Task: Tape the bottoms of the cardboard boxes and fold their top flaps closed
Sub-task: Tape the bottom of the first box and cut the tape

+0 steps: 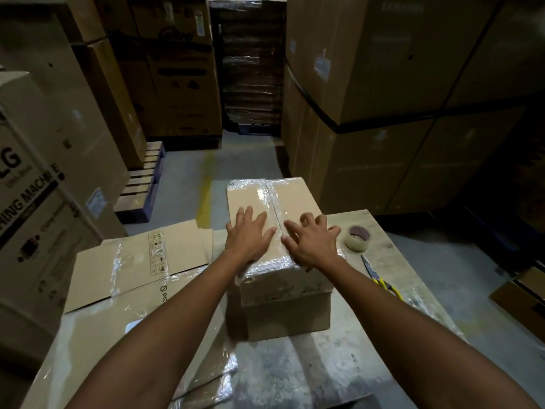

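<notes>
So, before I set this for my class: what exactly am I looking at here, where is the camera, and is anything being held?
There is no machine here. One camera is worn on a person's head and looks forward and down, so the two bare arms coming in from below are that person's own. The left hand lies flat on top of a cardboard box, beside a shiny tape strip along its middle seam; the right hand presses on the other side with arched, spread fingers. Neither holds anything. The box stands on a table. Left of it lies flattened cardboard; right of it are a tape roll and yellow-handled scissors. Big cartons are stacked all round.
</notes>
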`<state>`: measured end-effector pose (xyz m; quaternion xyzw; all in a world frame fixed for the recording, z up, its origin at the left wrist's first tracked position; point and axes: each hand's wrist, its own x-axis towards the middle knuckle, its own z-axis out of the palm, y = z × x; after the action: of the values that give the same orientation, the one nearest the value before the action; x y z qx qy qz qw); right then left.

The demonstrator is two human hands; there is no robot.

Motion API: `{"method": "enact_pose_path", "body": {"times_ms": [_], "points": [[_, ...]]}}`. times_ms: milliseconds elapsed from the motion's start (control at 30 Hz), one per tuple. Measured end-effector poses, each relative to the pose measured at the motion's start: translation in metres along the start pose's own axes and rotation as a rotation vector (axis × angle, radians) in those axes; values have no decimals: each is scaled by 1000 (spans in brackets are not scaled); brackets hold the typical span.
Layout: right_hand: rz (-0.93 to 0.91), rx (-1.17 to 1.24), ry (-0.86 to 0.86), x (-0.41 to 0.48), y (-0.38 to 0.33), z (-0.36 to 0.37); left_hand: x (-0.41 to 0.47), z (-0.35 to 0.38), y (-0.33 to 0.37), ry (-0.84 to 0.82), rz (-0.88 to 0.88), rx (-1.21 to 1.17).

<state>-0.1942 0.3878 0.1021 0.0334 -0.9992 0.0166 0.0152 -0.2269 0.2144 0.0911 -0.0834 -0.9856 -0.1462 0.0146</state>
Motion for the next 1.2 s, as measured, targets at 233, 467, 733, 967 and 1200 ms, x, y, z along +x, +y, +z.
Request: {"method": "enact_pose_path", "body": {"times_ms": [233,467,733,967,1200], "points": [[54,105,-190,6,7,-2,-2,1,2,-45,-33,-33],[153,112,-103,-33,5,-10,-40,6,13,7,-18,10],[140,175,-9,-12,10,18,-10,14,18,25,46,122],[49,393,19,3,54,52,16,45,41,22,116,221],[257,558,52,35,121,87,60,77,59,175,67,157]]}}
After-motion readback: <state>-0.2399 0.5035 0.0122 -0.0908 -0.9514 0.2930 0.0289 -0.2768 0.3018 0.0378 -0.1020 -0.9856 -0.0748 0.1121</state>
